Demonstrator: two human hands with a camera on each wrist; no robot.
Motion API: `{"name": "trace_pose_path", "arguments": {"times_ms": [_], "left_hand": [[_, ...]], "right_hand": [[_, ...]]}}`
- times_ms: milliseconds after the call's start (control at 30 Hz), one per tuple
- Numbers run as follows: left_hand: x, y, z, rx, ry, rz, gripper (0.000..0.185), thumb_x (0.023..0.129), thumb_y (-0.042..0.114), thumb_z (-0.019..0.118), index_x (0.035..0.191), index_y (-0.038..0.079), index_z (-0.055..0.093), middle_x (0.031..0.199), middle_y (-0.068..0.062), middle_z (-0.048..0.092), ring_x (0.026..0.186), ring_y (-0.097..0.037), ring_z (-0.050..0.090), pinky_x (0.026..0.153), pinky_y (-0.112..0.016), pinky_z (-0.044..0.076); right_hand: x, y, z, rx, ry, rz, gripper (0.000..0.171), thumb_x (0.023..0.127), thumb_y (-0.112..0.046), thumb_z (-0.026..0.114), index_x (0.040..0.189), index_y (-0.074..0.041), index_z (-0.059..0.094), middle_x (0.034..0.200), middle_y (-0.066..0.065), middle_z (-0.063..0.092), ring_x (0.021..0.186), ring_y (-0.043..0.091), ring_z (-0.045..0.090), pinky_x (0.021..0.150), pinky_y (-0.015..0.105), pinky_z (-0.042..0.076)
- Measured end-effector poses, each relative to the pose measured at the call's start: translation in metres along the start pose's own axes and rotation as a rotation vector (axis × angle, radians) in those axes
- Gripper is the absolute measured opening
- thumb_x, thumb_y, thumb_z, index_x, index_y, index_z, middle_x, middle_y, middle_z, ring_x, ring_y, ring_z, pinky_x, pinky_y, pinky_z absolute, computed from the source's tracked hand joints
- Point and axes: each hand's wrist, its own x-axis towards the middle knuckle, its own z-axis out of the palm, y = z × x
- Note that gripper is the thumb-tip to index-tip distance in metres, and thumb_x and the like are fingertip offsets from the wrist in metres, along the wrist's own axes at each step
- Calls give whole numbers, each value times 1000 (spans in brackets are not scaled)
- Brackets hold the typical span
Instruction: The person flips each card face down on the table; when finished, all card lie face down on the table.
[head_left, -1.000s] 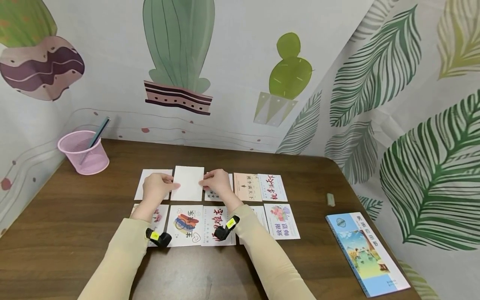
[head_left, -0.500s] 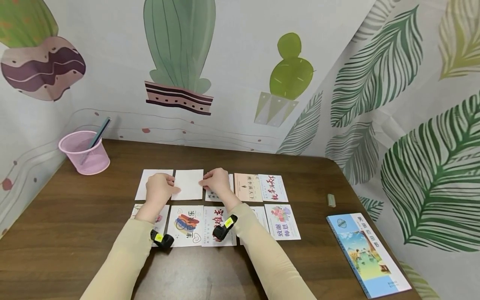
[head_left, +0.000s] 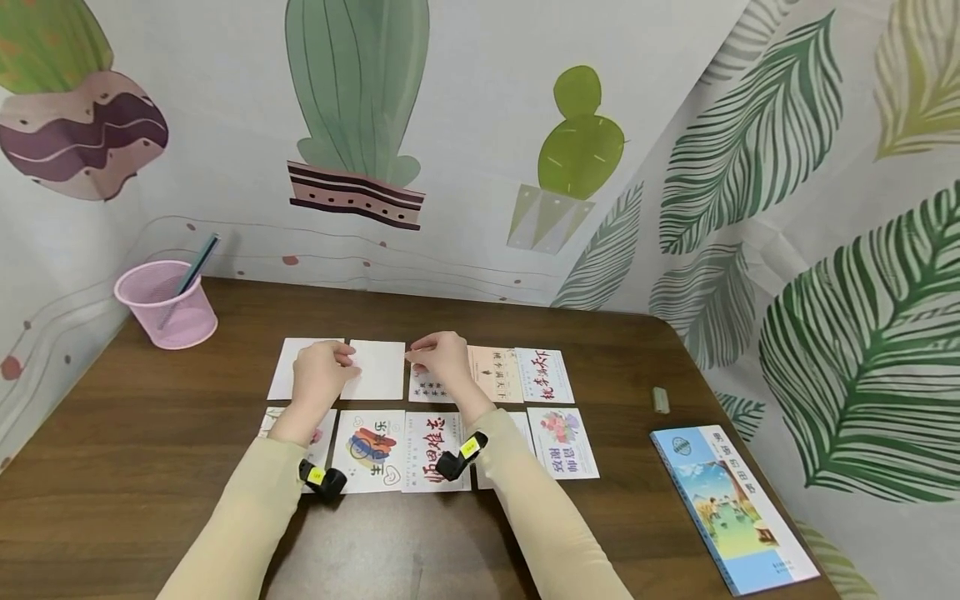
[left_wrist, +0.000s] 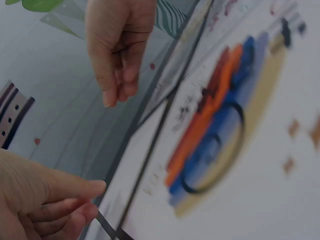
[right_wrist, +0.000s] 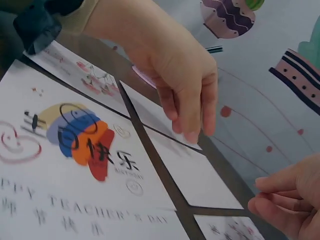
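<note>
A blank white card (head_left: 379, 372) lies flat in the back row on the table. My left hand (head_left: 318, 375) hovers at its left edge, overlapping another blank card (head_left: 285, 372), and the left wrist view shows its thumb and fingers apart with nothing between them. Past the blank card's right edge, my right hand (head_left: 446, 365) hangs over a printed card (head_left: 429, 393) that it partly hides. In the right wrist view the fingers of that right hand (right_wrist: 290, 197) are loosely bent and hold nothing. In front lies a birthday card (head_left: 371, 448) with rainbow brush strokes.
Several more printed cards make up two rows, including a peach card (head_left: 495, 375) and a flower card (head_left: 564, 446). A pink mesh pen cup (head_left: 168, 308) stands back left. An eraser-like block (head_left: 661, 400) and a blue book (head_left: 735, 508) lie right.
The blank card, earlier held up between both hands, has come down flat into the back row. My right hand has let go and risen slightly right; the left hand has loosened from its edge.
</note>
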Motion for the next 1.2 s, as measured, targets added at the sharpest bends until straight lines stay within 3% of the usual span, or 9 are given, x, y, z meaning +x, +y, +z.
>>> {"name": "trace_pose_path", "arguments": {"times_ms": [100, 200, 433, 667, 867, 1100, 1200], "left_hand": [[0, 5, 1, -19, -20, 57, 25, 85, 9, 72, 106, -5, 70, 93, -20, 73, 85, -34, 67, 71, -39, 50], [-1, 11, 4, -76, -93, 81, 27, 87, 12, 70, 108, -4, 70, 97, -21, 73, 87, -34, 69, 71, -36, 52], [-3, 26, 20, -216, -287, 24, 38, 91, 14, 67, 125, -4, 62, 118, -23, 67, 108, -36, 65, 86, -40, 56], [-1, 45, 35, -275, -421, -46, 60, 92, 17, 66, 143, -4, 43, 144, -23, 49, 132, -39, 48, 107, -48, 43], [-2, 55, 41, -280, -474, -76, 71, 91, 18, 66, 149, -4, 32, 152, -26, 36, 139, -41, 38, 111, -50, 38], [-4, 59, 45, -254, -511, -68, 78, 89, 20, 67, 151, -5, 25, 154, -29, 31, 140, -44, 33, 112, -52, 36], [-4, 61, 47, -227, -524, -63, 80, 89, 22, 67, 151, -5, 25, 153, -30, 30, 141, -45, 32, 112, -54, 35]], "right_hand": [[-2, 3, -9, 8, 18, -6, 15, 85, -12, 74, 96, -1, 74, 81, 10, 75, 69, 20, 72, 61, 24, 56], [-5, 7, -17, -20, 28, -14, 16, 85, -11, 75, 96, 0, 74, 85, 12, 75, 69, 20, 72, 61, 22, 56], [-11, 19, -33, -111, 72, -29, 18, 82, -8, 76, 98, 0, 74, 89, 12, 76, 69, 17, 70, 62, 25, 55], [-15, 31, -44, -138, 89, -17, 20, 83, -7, 74, 102, -1, 73, 94, 12, 74, 84, 24, 69, 76, 34, 57], [-20, 33, -50, -110, 57, -23, 26, 85, -6, 72, 110, 0, 70, 101, 14, 73, 95, 29, 68, 86, 40, 56], [-25, 35, -50, -114, 4, -50, 34, 81, -4, 73, 114, 2, 68, 104, 13, 72, 99, 23, 68, 82, 31, 56], [-25, 36, -49, -132, 3, -42, 35, 81, -4, 73, 115, 2, 68, 107, 14, 72, 102, 25, 68, 85, 33, 56]]}}
